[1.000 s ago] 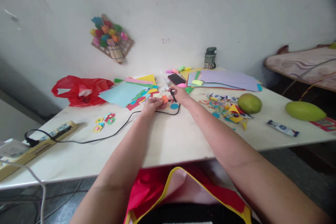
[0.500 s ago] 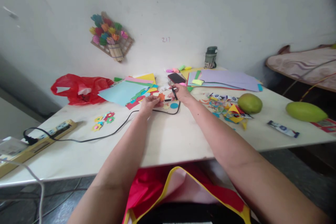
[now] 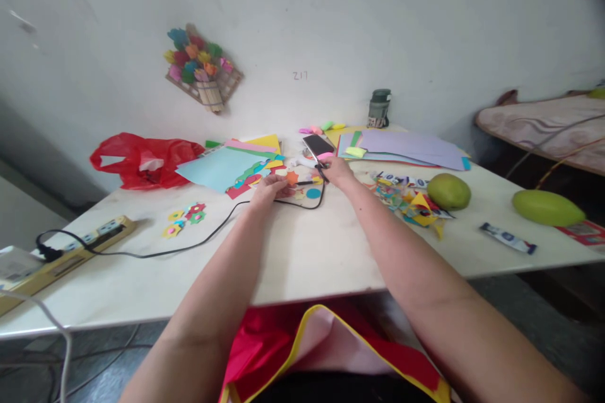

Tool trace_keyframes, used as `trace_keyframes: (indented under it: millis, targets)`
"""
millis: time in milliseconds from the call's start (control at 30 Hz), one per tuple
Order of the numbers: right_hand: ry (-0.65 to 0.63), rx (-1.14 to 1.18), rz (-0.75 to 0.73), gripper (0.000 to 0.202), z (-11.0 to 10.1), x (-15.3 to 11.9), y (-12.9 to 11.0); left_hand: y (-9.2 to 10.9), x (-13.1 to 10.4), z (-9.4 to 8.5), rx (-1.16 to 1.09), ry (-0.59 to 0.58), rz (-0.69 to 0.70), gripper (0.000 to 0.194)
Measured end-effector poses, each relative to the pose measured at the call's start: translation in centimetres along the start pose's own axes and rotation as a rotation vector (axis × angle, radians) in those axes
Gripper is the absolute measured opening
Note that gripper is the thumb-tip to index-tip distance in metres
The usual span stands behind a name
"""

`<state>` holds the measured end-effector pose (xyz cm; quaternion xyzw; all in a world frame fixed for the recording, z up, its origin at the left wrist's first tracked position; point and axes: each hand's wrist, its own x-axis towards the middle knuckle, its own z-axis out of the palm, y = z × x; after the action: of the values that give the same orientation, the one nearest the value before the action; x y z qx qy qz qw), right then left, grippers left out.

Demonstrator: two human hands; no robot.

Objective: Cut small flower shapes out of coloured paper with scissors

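Note:
Near the middle of the table, my left hand (image 3: pixel 274 190) is closed on an orange paper flower (image 3: pixel 292 177), which shows at its fingertips. To its right, my right hand (image 3: pixel 336 172) grips scissors (image 3: pixel 322 171) with dark handles, beside the phone (image 3: pixel 317 147). A blue paper circle (image 3: pixel 313 193) lies between and just below the hands, near a black cable (image 3: pixel 208 239). Colourful cut paper strips (image 3: pixel 246 180) lie beyond my left hand. Several small finished paper flowers (image 3: pixel 186 219) rest on the left.
A red plastic bag (image 3: pixel 142 160) and a power strip (image 3: pixel 89 245) are at the left. Coloured sheets (image 3: pixel 411 148), paper scraps (image 3: pixel 418 204), green fruit (image 3: pixel 449 191) and a tube (image 3: pixel 508 238) are at the right. A dark bottle (image 3: pixel 379 108) stands by the wall.
My right hand with the scissors has moved right, away from the orange flower and my left hand. My left hand has barely moved.

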<state>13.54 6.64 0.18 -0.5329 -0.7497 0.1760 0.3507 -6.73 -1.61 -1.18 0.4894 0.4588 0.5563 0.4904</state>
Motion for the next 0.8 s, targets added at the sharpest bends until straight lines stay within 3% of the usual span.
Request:
trace_keyframes:
  millis: [200,467,800]
  targets:
    - [-0.070,-0.033,0.051,0.052,0.0,0.0,0.0,0.3,-0.1,0.2,-0.039,0.014,-0.061,0.027]
    - [-0.042,-0.287,0.117,0.037,-1.6,-0.9,-0.9,0.6,-0.3,0.1,-0.043,-0.023,-0.075,0.029]
    - [-0.014,-0.361,0.137,0.034,-1.8,-1.0,-0.5,0.1,-0.1,-0.2,-0.010,-0.062,-0.057,0.030]
